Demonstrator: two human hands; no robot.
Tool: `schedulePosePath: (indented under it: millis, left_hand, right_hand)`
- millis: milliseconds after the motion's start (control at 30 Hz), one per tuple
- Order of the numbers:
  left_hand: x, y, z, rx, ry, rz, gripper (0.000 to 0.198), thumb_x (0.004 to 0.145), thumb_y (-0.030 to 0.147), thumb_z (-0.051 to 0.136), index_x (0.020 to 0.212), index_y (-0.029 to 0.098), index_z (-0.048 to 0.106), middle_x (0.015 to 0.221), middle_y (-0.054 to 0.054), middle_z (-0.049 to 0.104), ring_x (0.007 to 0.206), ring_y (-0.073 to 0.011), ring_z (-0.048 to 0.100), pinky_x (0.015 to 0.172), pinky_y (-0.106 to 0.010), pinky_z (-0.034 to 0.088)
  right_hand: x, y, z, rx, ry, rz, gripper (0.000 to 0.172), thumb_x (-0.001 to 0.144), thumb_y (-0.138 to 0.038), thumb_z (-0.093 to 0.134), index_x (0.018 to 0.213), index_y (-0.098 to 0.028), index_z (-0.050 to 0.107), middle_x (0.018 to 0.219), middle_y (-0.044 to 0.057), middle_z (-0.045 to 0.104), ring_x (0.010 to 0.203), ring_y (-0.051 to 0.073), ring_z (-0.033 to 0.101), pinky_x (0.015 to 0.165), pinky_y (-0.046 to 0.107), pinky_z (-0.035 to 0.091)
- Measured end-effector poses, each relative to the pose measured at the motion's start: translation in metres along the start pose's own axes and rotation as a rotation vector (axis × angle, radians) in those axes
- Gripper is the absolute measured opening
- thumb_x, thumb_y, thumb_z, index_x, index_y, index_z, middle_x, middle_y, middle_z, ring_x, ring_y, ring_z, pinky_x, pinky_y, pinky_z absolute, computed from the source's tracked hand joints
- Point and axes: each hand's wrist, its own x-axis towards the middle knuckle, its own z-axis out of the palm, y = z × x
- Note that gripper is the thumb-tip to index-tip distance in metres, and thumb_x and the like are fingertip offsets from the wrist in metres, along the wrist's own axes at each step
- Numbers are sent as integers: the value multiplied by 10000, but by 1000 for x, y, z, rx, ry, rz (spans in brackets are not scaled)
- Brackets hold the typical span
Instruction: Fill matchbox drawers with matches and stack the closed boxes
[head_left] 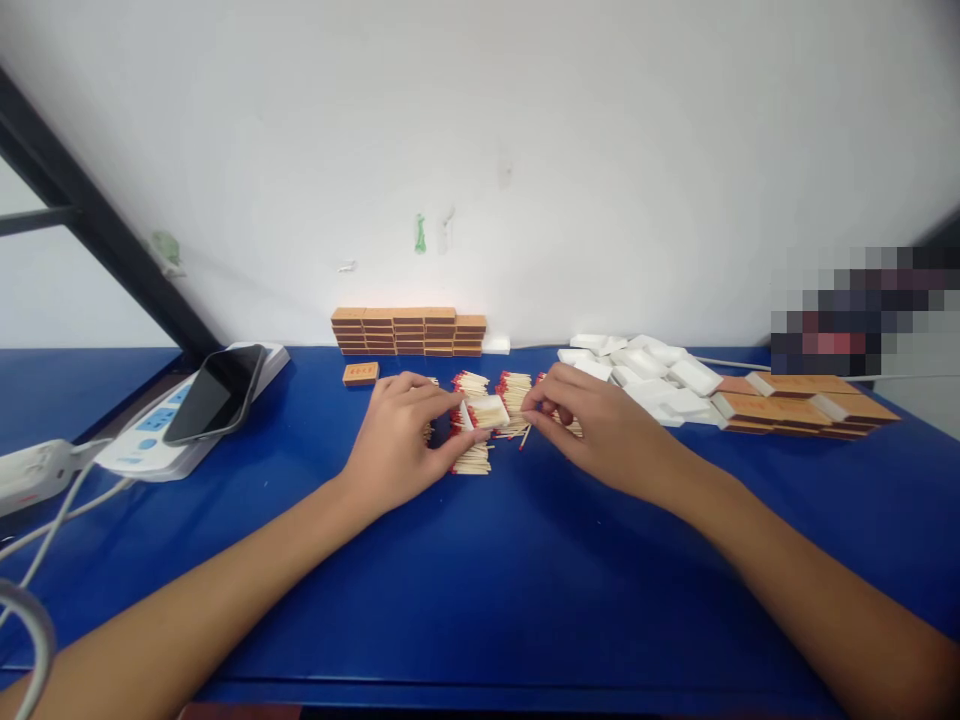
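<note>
Between the thumb and fingers of my left hand (409,430) is a small white matchbox tray (489,412) with matches lying in it. It is held over loose piles of red-tipped matches (471,460) on the blue table. Close to the tray's right end, my right hand (585,415) has its thumb and fingertips pinched together. Whatever is in that pinch is too small to make out. Another pile of matches (516,388) lies between the hands, and more are partly hidden behind my right fingers.
Stacked matchboxes (409,332) stand against the wall, with a single matchbox (361,373) in front. White empty trays (645,375) are heaped at right, beside orange matchbox sleeves (795,408). At left, a phone (217,393) rests on a power strip (150,435) with cables.
</note>
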Motion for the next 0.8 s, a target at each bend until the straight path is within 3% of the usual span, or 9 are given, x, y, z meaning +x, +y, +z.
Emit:
schedulePosePath:
  millis: [233, 400, 567, 800]
  left_hand:
    - [0, -2, 0, 6, 15, -52, 346, 890, 470, 813, 1114, 206, 798, 996, -76, 793, 995, -283, 654, 890, -459, 516]
    - [0, 0, 1, 3, 17, -38, 340, 902, 478, 799, 1107, 206, 796, 991, -80, 794, 996, -285, 649, 896, -458, 512]
    - [0, -1, 1, 2, 27, -24, 340, 911, 483, 787, 1113, 209, 792, 998, -84, 793, 990, -287, 655, 889, -459, 510]
    - [-1, -1, 0, 1, 12, -22, 351, 918, 492, 779, 1125, 209, 792, 1011, -85, 794, 1009, -288, 656, 900, -459, 506]
  right_hand:
    - [-2, 23, 4, 12, -252, 46, 108, 992, -198, 567, 1024, -234, 664, 1033, 56, 579, 805, 170, 587, 721, 306, 467]
    - [-2, 23, 6, 39, -238, 86, 94, 993, -209, 572, 1072, -232, 618, 1062, 52, 586, 776, 159, 580, 731, 311, 469]
    - [-1, 26, 6, 57, -258, 69, 117, 1004, -211, 547, 946, -216, 648, 1020, 53, 580, 791, 165, 584, 725, 313, 466]
    - [-2, 22, 5, 35, -277, 49, 148, 1019, -203, 512, 915, -206, 617, 967, 57, 598, 798, 176, 571, 708, 315, 449]
